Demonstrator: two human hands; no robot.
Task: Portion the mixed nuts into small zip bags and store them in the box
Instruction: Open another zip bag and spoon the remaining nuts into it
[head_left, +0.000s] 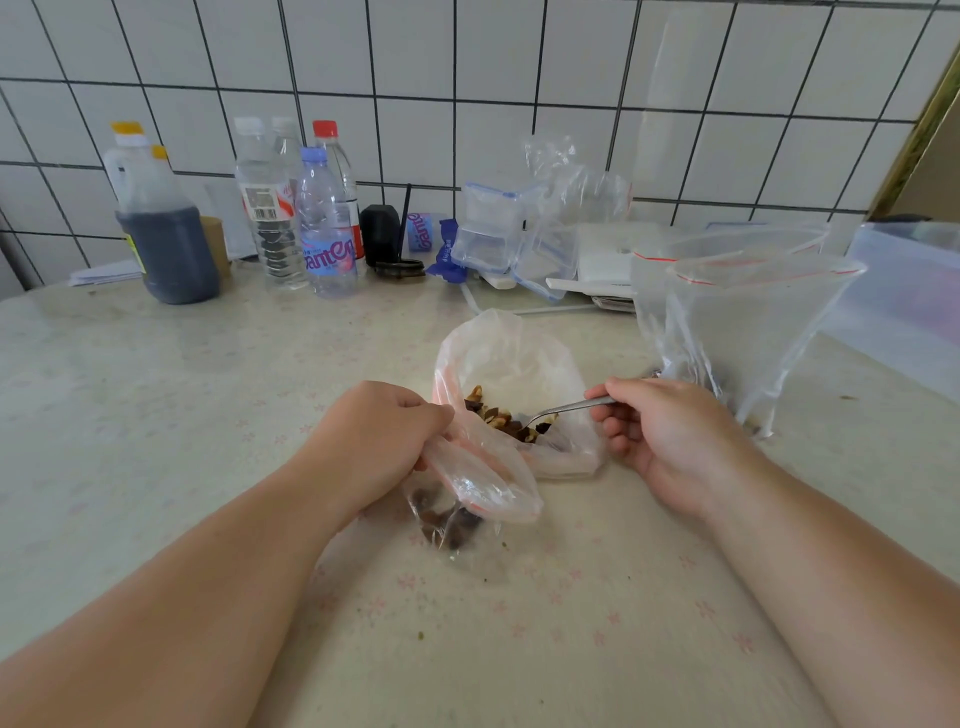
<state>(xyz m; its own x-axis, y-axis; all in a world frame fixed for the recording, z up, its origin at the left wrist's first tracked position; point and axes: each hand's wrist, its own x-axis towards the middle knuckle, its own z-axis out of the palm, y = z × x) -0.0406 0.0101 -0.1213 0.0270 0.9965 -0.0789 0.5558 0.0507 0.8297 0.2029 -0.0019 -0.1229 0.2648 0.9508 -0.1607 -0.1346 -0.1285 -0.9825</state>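
Pale flowered table (519, 649) lies bare nearest the person, giving both forearms free room to swing. Under the left hand (374, 441) sits a small zip bag (467, 499), its mouth pinched up by curled fingers, likely to keep it open for filling; a few nuts already rest inside. Just right of it, the right hand (670, 436) grips a spoon (566, 408), the bowl dipped into mixed nuts (501, 415) inside a larger plastic bag (514, 364). Beyond the right hand stand empty zip bags (737, 322), and farther right a clear storage box (914, 291) near the table edge.
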